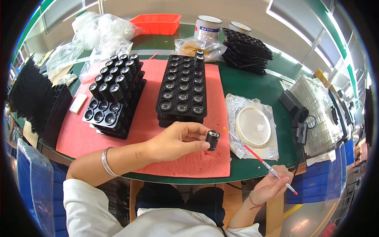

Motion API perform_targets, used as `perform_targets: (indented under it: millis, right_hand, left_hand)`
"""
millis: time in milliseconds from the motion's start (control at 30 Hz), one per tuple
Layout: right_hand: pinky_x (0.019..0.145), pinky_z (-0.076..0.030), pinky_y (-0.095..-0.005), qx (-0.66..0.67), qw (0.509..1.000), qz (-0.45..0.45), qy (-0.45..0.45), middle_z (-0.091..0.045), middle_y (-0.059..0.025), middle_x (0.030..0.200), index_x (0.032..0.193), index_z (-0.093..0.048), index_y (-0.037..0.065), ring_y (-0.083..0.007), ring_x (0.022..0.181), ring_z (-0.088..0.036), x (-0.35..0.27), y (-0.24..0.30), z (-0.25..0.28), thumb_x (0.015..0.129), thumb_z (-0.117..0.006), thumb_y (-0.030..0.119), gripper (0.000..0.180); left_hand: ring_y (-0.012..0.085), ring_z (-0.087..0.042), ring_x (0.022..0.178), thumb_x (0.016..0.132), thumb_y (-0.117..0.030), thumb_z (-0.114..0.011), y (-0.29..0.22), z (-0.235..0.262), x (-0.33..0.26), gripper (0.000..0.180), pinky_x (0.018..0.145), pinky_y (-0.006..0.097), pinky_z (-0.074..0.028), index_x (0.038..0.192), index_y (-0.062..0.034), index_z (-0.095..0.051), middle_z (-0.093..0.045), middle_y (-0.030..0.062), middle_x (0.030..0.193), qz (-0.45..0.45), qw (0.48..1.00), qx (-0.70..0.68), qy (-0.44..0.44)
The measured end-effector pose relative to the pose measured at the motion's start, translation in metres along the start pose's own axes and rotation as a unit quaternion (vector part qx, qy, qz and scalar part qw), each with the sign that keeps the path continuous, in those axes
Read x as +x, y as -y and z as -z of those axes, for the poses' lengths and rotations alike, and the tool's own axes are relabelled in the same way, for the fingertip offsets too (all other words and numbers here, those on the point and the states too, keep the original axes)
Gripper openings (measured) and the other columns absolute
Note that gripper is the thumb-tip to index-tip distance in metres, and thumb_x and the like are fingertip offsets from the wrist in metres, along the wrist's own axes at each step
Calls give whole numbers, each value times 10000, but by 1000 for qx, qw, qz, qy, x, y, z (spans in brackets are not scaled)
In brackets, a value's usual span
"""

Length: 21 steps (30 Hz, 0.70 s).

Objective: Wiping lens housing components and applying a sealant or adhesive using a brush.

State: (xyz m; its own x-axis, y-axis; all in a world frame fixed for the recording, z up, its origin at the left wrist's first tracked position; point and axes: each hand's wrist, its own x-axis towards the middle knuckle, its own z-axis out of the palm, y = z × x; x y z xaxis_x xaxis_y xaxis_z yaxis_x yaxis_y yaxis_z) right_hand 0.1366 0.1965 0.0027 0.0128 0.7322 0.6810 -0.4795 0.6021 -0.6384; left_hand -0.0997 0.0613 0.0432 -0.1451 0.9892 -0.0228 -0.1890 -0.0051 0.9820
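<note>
Here the left hand (177,140) pinches a black lens barrel (212,140), right hand (270,185) grips a thin stick (258,157), trays (182,89) hold lenses

I see white short sleeves, silver bangles on my left wrist (107,162) at seven o'clock, a thin cord bracelet on my right wrist (252,201) at five.

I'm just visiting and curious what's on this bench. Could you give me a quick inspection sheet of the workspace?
Surface: green table with a red foam mat on it.
Job's things: small black cylinder part held in the left hand; thin red-and-white stick in the right hand; two black trays of similar parts.
Clutter: clear plastic bags, orange bin, two tins, stacked empty trays, round clear dish on paper.
Grippers: both hands grip their items.
Cables: black adapter with cord.
Surroundings: blue crates below the table.
</note>
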Motion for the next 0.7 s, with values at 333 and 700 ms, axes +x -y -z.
perform_targets:
  millis: [333, 700]
  right_hand:
    - [600, -286, -262, -58, 997, -10, -56, -347, -44, 695, 724, -354, 55, -138, 660, -343, -2, -9, -9, 976, -375, 304, 355]
    - [634, -290, -262, -74, 996, -10, -44, -334, -42, 720, 754, -358, 62, -134, 676, -327, -2, -9, -5, 987, -341, 265, 309]
  left_hand:
    - [190, -611, 717, 579, -54, -752, -52, -19, -55, 343, 640, 307, -494, 908, -54, -655, -631, 27, 793, -384, 718, 549, -188]
    - [235, -548, 781, 651, -84, -735, -46, 44, -114, 268, 781, 327, -414, 898, -20, -653, -640, 67, 783, -210, 577, 559, -557]
